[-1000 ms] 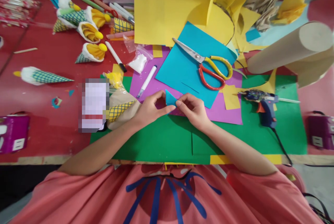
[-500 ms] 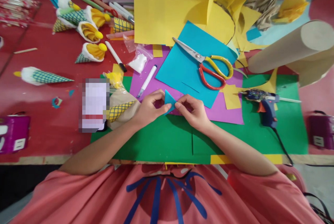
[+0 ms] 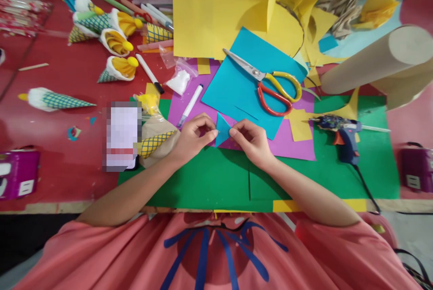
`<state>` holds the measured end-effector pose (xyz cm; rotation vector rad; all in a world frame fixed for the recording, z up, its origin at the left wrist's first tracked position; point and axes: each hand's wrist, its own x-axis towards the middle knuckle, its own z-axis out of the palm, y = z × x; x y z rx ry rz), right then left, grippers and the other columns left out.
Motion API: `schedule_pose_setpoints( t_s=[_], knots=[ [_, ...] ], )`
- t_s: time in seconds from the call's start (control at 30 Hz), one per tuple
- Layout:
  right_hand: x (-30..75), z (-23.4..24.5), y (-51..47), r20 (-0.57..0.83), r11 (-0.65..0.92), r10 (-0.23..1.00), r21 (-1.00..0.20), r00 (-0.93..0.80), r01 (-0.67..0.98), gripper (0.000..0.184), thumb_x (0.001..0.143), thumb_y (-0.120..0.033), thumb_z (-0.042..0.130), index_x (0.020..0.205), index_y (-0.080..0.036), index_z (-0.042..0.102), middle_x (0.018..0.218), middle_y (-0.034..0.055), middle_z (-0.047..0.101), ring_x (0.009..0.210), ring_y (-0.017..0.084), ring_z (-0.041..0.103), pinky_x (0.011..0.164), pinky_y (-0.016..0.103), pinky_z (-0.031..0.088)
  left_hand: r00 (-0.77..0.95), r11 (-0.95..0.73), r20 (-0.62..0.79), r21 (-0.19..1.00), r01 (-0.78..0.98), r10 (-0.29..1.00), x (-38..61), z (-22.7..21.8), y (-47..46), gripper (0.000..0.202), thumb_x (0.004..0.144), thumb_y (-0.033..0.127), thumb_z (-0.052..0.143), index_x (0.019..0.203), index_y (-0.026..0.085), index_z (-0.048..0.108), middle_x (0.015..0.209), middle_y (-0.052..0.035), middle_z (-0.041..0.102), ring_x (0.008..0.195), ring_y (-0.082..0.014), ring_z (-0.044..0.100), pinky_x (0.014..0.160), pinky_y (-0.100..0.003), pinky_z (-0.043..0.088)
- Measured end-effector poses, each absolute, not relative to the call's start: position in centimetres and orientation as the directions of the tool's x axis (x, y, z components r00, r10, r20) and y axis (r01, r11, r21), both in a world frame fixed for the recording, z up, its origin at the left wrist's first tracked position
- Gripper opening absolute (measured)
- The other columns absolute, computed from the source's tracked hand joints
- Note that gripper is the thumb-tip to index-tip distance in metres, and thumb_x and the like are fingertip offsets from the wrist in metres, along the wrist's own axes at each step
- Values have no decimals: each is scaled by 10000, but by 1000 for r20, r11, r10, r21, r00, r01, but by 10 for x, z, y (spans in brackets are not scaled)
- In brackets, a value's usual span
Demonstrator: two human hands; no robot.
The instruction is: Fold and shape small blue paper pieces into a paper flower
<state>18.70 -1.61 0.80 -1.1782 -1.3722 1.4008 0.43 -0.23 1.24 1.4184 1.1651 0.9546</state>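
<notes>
A small triangular piece of blue paper (image 3: 222, 130) is held up between my two hands, over the purple sheet's lower edge. My left hand (image 3: 199, 135) pinches its left side between thumb and fingers. On the right corner, the thumb and forefinger of my right hand (image 3: 250, 139) are closed. Just beyond lies a larger blue sheet (image 3: 230, 75), with scissors (image 3: 267, 82) with one yellow and one red handle resting on it. A white marker (image 3: 191, 104) lies on the purple paper (image 3: 270, 148) beyond my left hand.
A glue gun (image 3: 341, 134) rests on the green sheet (image 3: 209, 181) at right, its cord running off the front edge. A pale paper roll (image 3: 375, 60) lies behind it. Finished paper cones (image 3: 64, 99), a blurred-out phone (image 3: 123, 134) and a cotton bag (image 3: 181, 78) are at left.
The blue paper piece has turned slightly and shifted a little right, with more of its face showing. My left fingers have moved toward its left edge; my right hand has shifted slightly right.
</notes>
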Motion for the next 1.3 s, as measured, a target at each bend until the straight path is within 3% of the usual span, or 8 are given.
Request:
schedule_pose_setpoints(
  t_s=[0.2,0.4,0.5,0.63,0.77,0.93,1.13,1.3],
  knots=[
    [195,6,-7,-163,-170,980,-984,-116,-54,350,792,-516,647,740,-192,526,554,-45,527,457,76,487,443,218,406,93,151,-153,988,23,984,-2,-2,2,112,749,231,543,654,197,495,571,45,454,538,-95,440,531,-233,369],
    [193,4,-7,-164,-175,976,-982,-143,-67,333,803,-494,645,742,-187,531,563,-42,535,462,77,497,446,218,405,140,144,-147,989,27,979,1,5,-3,443,878,447,486,532,198,368,469,51,349,439,-81,379,462,-231,359],
    [190,5,-11,-131,-140,980,-989,-152,-49,313,828,-469,626,741,-182,535,576,-36,536,481,77,486,462,220,386,187,136,-155,984,111,970,2,11,-6,493,815,558,566,527,190,409,478,38,412,456,-83,420,452,-225,357],
    [187,7,-16,-78,-74,978,-997,-196,25,310,842,-464,610,739,-180,542,609,-28,524,522,80,459,493,230,372,251,96,-147,974,206,957,4,14,-7,377,707,500,719,696,186,511,627,36,524,560,-88,485,515,-212,393],
    [186,6,-18,-54,-37,970,-996,-239,75,284,849,-438,611,747,-179,555,615,-25,519,534,85,454,498,234,365,280,40,-145,937,347,949,6,17,-7,349,777,446,660,630,179,490,571,40,509,551,-92,470,525,-216,377],
    [186,5,-17,-100,-90,970,-994,-223,55,315,834,-475,614,747,-180,549,611,-25,523,525,87,464,485,230,373,289,16,-136,924,382,947,7,18,-6,330,832,404,578,609,188,467,546,42,478,537,-94,453,515,-213,374],
    [187,7,-15,-164,-164,966,-986,-201,16,326,827,-483,619,750,-173,552,590,-30,541,492,76,482,467,215,390,312,16,-142,927,375,939,5,15,-6,301,878,398,521,662,189,502,571,41,515,546,-92,491,521,-207,386],
    [195,6,-8,-191,-195,980,-979,-58,-66,344,786,-501,659,721,-190,529,539,-49,525,444,72,476,437,210,400,230,121,-166,973,194,959,2,11,-6,265,887,425,530,830,180,611,687,-5,628,589,-97,578,567,-213,468]
  ],
)
